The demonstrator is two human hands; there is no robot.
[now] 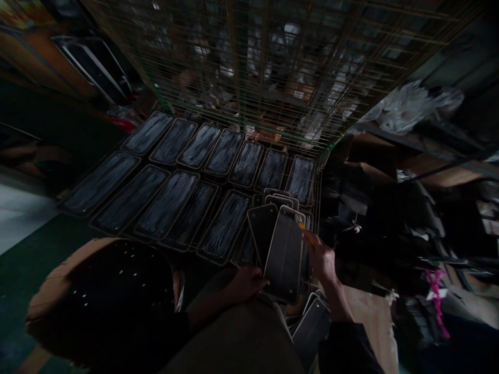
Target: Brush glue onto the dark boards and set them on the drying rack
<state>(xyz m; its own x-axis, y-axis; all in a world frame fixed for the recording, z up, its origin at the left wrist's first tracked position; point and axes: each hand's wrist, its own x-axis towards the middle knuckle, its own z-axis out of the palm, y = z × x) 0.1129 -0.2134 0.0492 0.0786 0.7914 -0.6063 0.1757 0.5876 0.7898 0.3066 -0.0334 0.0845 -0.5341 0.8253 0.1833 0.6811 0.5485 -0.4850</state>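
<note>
A dark rectangular panel [284, 254] with a pale rim and small studs at its corners lies tilted in front of me. My left hand [249, 282] grips its lower left corner. Closed round a small yellow-handled brush [300, 222], my right hand [322, 257] holds the tip at the panel's upper right corner. Another dark panel [262, 224] lies partly under this one, with more panel edges [281, 197] stacked behind. Two rows of panels, including a near one [224, 226], stretch to the left, their faces streaked with a whitish, wet-looking coat.
A tall wire mesh cage [237, 62] rises behind the rows. Several uncoated panels [312, 327] stand low by my right forearm, beside a cardboard sheet [366, 317]. A black-lined round container [117, 291] sits at lower left. Dark stacked goods and a pink tie [436, 301] fill the right.
</note>
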